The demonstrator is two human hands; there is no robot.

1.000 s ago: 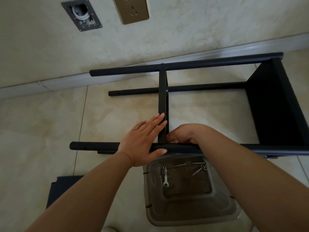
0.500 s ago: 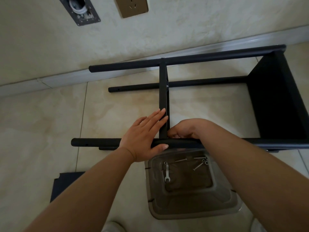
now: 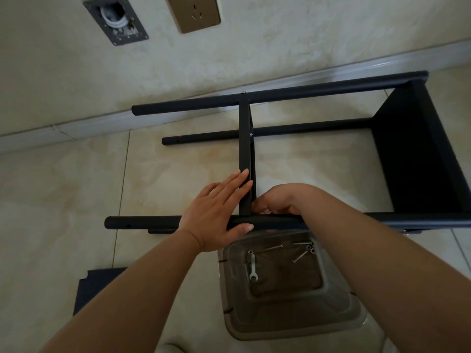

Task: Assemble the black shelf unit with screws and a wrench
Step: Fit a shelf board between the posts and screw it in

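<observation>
The black shelf unit lies on its side on the tiled floor, with an end panel (image 3: 413, 154) at the right and a middle shelf panel (image 3: 244, 149) standing between the poles. My left hand (image 3: 216, 215) rests with straight fingers on that middle panel, its thumb against the near pole (image 3: 142, 222). My right hand (image 3: 280, 200) is curled at the joint of the middle panel and the near pole; its fingertips and whatever is between them are hidden. A small silver wrench (image 3: 252, 268) and several screws (image 3: 302, 256) lie in a clear plastic tray (image 3: 293, 324) below the pole.
A spare black panel (image 3: 94, 284) lies on the floor at the lower left, partly under my left forearm. The far pole (image 3: 305, 91) runs close along the baseboard. A wall socket (image 3: 193, 12) and an open wall box (image 3: 116, 20) are above.
Both hands stay at the same joint of the shelf unit. Only the view has shifted slightly.
</observation>
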